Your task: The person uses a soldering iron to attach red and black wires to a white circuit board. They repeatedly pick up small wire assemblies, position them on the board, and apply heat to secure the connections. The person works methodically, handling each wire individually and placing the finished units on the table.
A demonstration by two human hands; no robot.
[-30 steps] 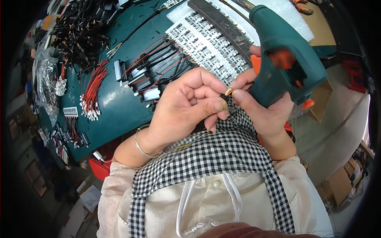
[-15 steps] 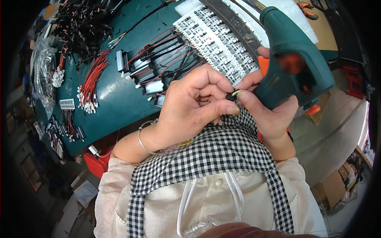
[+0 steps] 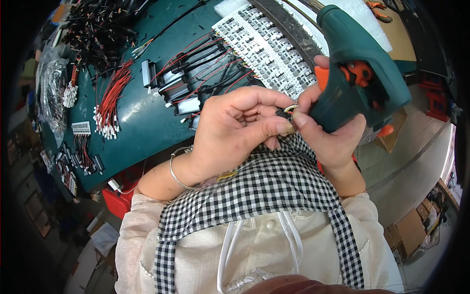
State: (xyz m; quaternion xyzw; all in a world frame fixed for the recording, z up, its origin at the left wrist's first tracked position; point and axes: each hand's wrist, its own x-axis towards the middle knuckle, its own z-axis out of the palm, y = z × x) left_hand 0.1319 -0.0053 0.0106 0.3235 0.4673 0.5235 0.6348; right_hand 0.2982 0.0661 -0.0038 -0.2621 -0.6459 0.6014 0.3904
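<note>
My left hand (image 3: 235, 120) is closed, thumb and forefinger pinching a small black cable end (image 3: 284, 114) in front of the checked apron. Thin white and yellowish wires (image 3: 292, 108) stick out of it toward my right hand (image 3: 330, 134). The thumb and forefinger of that hand close on these wires. A green gun-shaped tool (image 3: 364, 44) with an orange trigger also rests in my right hand, its other fingers partly hidden behind it. Just beyond my hands lies a white panel of circuit boards (image 3: 274, 54), with red and black wires at its left edge.
A dark bar (image 3: 289, 29) lies along the panel. Left on the green table (image 3: 147, 132) are several black-and-silver housings (image 3: 188, 105), a red wire bundle (image 3: 112, 98), a heap of black cables (image 3: 100, 34) and a clear plastic bag (image 3: 53, 93). Orange-handled pliers (image 3: 379, 12) lie far right.
The wires between my fingertips now stand up in a small curve. The green tool has turned slightly, showing more of its orange inner part. My left hand has shifted only a little.
</note>
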